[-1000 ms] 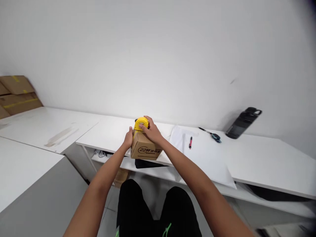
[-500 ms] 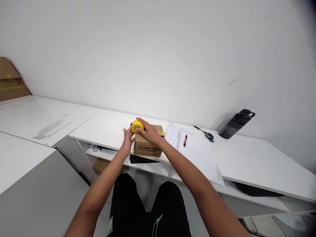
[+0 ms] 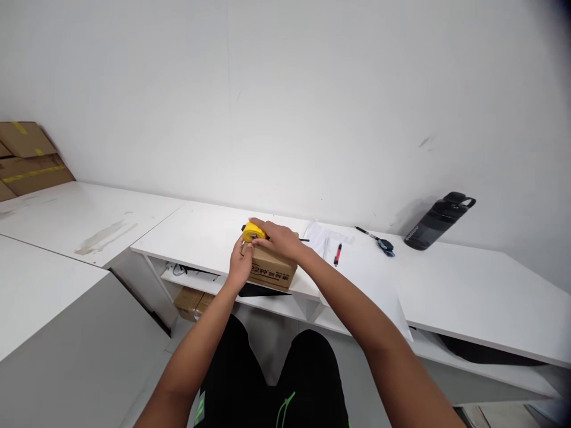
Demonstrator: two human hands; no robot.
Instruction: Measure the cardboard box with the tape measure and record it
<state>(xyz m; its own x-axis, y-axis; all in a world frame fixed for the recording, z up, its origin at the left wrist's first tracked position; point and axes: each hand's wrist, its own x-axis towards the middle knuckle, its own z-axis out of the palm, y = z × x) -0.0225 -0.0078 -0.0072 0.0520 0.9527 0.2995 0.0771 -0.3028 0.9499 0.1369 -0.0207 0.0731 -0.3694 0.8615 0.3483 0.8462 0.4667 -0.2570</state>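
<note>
A yellow tape measure is held over the top left corner of a small cardboard box. My right hand reaches across the box top, its fingers closed round the tape measure. Just below the tape measure, at the box's left edge, my left hand has its fingers drawn together; what they pinch is hidden. Dark printing marks the box's near face. A thin dark strip pokes out past the right hand, and I cannot make out what it is.
On the white desk, papers, a red pen, dark scissors-like tools and a black bottle lie right of the box. Cardboard boxes stand far left. A shelf below holds cables and dark items.
The left hand's fingers have come together and moved up against the tape measure and box corner. The box has turned slightly, and the thin dark strip now shows. The view has shifted a little.
</note>
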